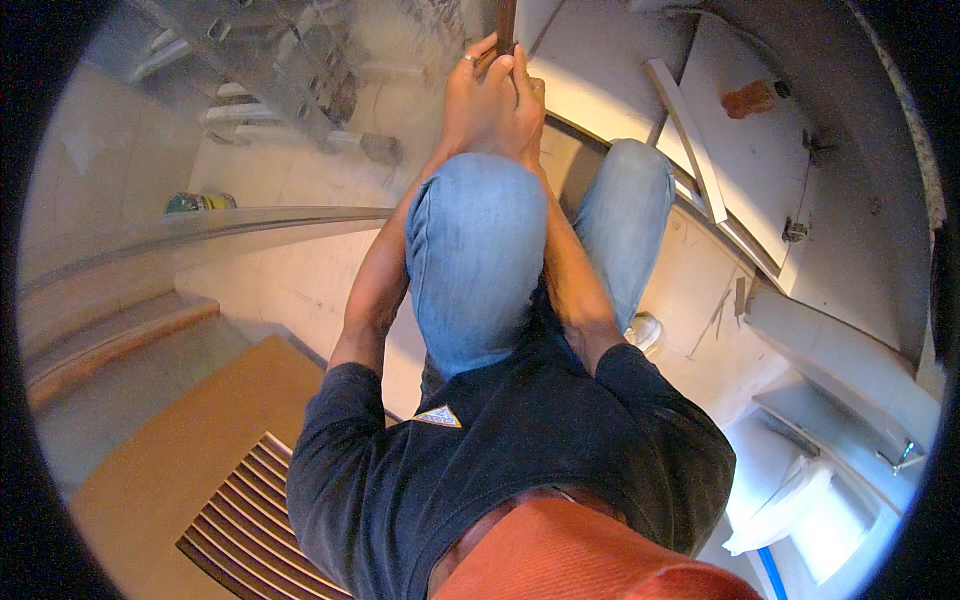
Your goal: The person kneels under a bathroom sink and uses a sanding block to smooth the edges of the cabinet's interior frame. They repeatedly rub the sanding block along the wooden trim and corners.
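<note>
Beyond my raised knee, both hands are close together at the top of the view. A narrow dark brown strip (506, 26) runs up out of the picture from between them. My left hand (472, 100) has its fingers closed at the strip's left side, with a ring on one finger. Against the strip's right side, my right hand (524, 105) is closed too, its fingers pointing up along it. The strip's far end lies outside the picture, and part of the grip is hidden by the hands themselves.
A white board (686, 140) leans across the open cabinet (740, 170) on the right, near an orange tool (752, 98). A glass-like panel (290, 214) stands at left. Behind me lie a dark slatted panel (255, 525) and brown sheet (150, 480); a white plastic bag (795, 505) sits lower right.
</note>
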A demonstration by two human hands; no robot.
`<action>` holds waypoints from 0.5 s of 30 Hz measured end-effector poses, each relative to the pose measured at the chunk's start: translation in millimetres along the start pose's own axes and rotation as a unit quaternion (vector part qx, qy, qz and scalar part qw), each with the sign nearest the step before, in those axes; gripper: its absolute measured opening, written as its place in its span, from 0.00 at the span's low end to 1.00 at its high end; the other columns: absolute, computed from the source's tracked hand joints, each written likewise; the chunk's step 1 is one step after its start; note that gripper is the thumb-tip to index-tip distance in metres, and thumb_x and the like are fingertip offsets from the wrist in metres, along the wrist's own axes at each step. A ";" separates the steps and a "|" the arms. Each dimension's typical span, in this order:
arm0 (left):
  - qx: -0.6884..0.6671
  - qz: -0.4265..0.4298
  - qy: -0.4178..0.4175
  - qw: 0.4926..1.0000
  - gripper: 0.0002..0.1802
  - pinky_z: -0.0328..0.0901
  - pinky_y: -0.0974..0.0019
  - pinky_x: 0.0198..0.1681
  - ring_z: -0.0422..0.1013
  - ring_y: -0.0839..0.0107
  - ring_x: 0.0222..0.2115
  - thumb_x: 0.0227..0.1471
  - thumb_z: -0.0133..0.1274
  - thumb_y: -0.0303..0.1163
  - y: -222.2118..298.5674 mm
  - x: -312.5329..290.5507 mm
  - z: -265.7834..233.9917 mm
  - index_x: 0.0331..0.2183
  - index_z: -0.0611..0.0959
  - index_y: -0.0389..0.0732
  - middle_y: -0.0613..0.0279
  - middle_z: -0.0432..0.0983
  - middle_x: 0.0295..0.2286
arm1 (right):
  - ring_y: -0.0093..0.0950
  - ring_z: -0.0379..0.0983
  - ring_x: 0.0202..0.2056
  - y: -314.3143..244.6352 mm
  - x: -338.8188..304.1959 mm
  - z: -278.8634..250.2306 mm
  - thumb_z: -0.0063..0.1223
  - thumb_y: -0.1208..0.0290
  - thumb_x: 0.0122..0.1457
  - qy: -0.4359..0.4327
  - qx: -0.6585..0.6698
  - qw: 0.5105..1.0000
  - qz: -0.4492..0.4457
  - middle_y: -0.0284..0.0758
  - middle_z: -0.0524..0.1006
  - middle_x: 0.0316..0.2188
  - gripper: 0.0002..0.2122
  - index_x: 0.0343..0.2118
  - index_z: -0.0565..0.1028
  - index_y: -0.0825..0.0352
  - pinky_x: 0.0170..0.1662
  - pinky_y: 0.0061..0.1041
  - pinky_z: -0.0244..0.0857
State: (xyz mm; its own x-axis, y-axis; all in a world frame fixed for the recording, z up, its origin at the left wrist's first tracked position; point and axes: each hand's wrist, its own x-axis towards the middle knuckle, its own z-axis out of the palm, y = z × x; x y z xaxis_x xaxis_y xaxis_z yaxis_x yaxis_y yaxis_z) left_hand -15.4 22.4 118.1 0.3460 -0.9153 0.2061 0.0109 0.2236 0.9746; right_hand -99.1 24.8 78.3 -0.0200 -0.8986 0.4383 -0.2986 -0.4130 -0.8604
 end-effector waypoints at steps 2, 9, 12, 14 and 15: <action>0.003 -0.018 -0.002 1.000 0.25 0.69 0.66 0.52 0.74 0.69 0.47 0.61 0.58 0.33 -1.6 0.8 -0.3 0.55 0.75 0.31 0.52 0.79 0.46 | 0.45 0.68 0.38 -1.0 -0.5 0.6 0.47 0.65 0.66 -0.001 0.008 1.000 0.014 0.49 0.71 0.35 0.25 0.65 0.66 0.64 0.43 0.40 0.65; -0.004 -0.017 0.057 0.998 0.23 0.71 0.69 0.45 0.75 0.73 0.40 0.59 0.61 0.34 8.2 1.9 15.9 0.51 0.78 0.31 0.55 0.81 0.40 | 0.46 0.69 0.40 -4.9 12.8 -1.2 0.47 0.66 0.66 -0.007 0.001 0.998 0.057 0.51 0.72 0.37 0.24 0.65 0.66 0.63 0.45 0.41 0.65; 0.026 -0.062 0.065 0.996 0.24 0.72 0.70 0.44 0.76 0.73 0.40 0.58 0.62 0.36 9.7 3.2 16.6 0.51 0.78 0.31 0.55 0.82 0.39 | 0.48 0.70 0.43 -7.9 21.6 -2.8 0.46 0.65 0.67 -0.003 0.007 0.999 0.044 0.54 0.72 0.41 0.24 0.65 0.66 0.63 0.48 0.42 0.65; 0.022 -0.042 0.045 0.998 0.25 0.72 0.68 0.45 0.76 0.72 0.40 0.58 0.62 0.37 5.9 7.6 11.5 0.51 0.77 0.31 0.53 0.82 0.40 | 0.49 0.69 0.46 -8.9 22.9 -2.5 0.44 0.63 0.67 0.008 0.016 0.998 0.059 0.55 0.73 0.43 0.25 0.66 0.65 0.63 0.51 0.43 0.64; 0.029 -0.028 0.043 0.998 0.26 0.72 0.67 0.45 0.76 0.70 0.41 0.58 0.62 0.38 2.4 7.2 8.5 0.52 0.77 0.31 0.53 0.82 0.40 | 0.50 0.69 0.47 -8.5 19.8 -3.7 0.43 0.62 0.68 0.013 0.021 0.996 0.089 0.55 0.73 0.45 0.25 0.66 0.64 0.64 0.52 0.43 0.63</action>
State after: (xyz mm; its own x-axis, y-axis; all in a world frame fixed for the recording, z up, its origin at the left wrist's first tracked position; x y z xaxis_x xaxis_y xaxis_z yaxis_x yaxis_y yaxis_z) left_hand -20.9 13.5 122.7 0.4263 -0.8930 0.1447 -0.0214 0.1500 0.9885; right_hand -100.5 11.1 95.3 -0.0938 -0.9543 0.2838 -0.2478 -0.2538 -0.9350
